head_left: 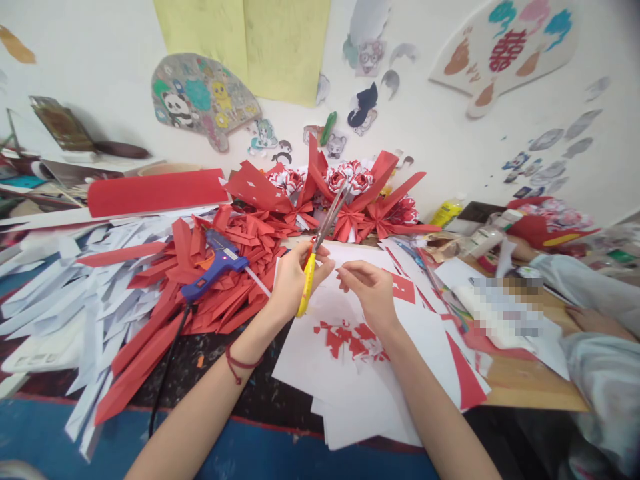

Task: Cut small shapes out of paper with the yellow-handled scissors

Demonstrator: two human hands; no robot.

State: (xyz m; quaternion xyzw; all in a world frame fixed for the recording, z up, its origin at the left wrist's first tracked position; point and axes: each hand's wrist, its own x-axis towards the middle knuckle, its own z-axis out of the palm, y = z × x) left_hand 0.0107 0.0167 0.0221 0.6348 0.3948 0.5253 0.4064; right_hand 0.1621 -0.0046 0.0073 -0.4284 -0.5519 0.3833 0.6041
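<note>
Hands and paper on the counter. At the centre, we see the left hand with its grip closed round the yellow-handled scissors, whose blades point toward the far side. Just to the right, the right hand has its fingertips drawn together; we cannot tell whether anything is between them. Below both hands we note white sheets bearing red-and-white scraps. Left of the left hand, a blue glue gun lies on heaped red strips, its clear stick directed toward the wrist and its black cord running to the near side. White strips crowd the left. Red-and-white paper flowers close off the far side, beyond the hands. At right we observe another person's sleeve beside papers, and a yellow bottle farther off.
</note>
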